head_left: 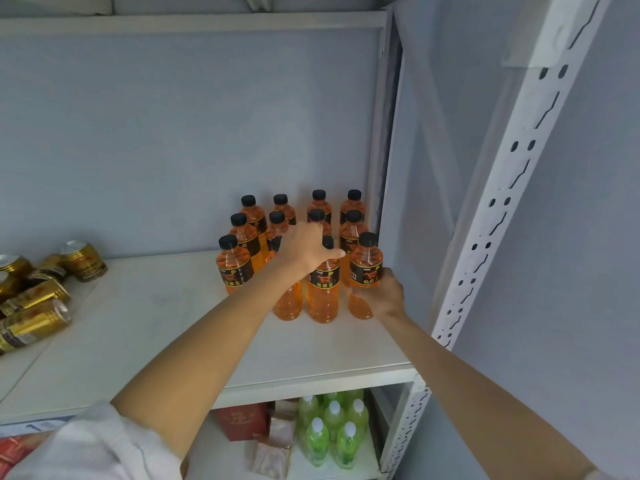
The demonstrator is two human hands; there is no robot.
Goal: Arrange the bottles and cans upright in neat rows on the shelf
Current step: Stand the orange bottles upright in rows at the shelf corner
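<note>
Right hand (382, 296): arm reaches in from lower right, nearly straight, wrist level; fingers wrap the lower half of the front-right bottle (365, 271), thumb side toward the label. Grip closed on the bottle, which stands upright w/ base on or just above the shelf (156, 323); contact can't be told.

Left hand (308, 249): forearm rises diagonally from the white sleeve (93, 445) at lower left, palm down, fingers curled over the tops of two front-row bottles just left of the held one. The nearer of them, the middle bottle (323, 292), stands upright under the thumb side. Whether the fingers clamp a cap or only rest on it can't be told.

Behind both grips: more orange bottles (280, 216) w/ black caps, upright, in rows of four toward the back wall. Far left of the left hand, well apart: gold cans (34, 299) lying on their sides in a loose heap on the same shelf. Below the grips, lower shelf: green bottles (334, 431) upright, a red box (242, 420) beside them.
</note>
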